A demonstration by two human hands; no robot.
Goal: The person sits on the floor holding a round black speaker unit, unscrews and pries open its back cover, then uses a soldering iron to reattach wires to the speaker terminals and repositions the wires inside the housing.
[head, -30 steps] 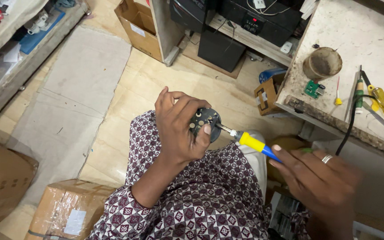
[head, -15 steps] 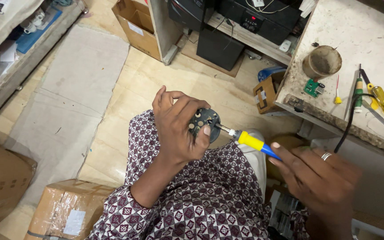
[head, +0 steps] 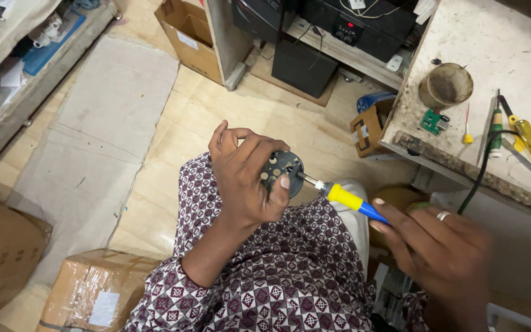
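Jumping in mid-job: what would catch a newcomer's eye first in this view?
Dead centre, the left hand grips a small round black part, and the right hand holds a yellow-and-blue screwdriver with its tip on that part, above a patterned lap. At upper right, a worn bench carries a round tin, a small green circuit board and more screwdrivers.

Open floor and grey mat [head: 99,129] left of left hand [head: 247,175]: free passage. Right hand [head: 437,246] hemmed by workbench edge [head: 462,166] with black cable [head: 480,175] hanging just beside; small carton [head: 367,129] below bench, cardboard boxes [head: 93,289] lower left
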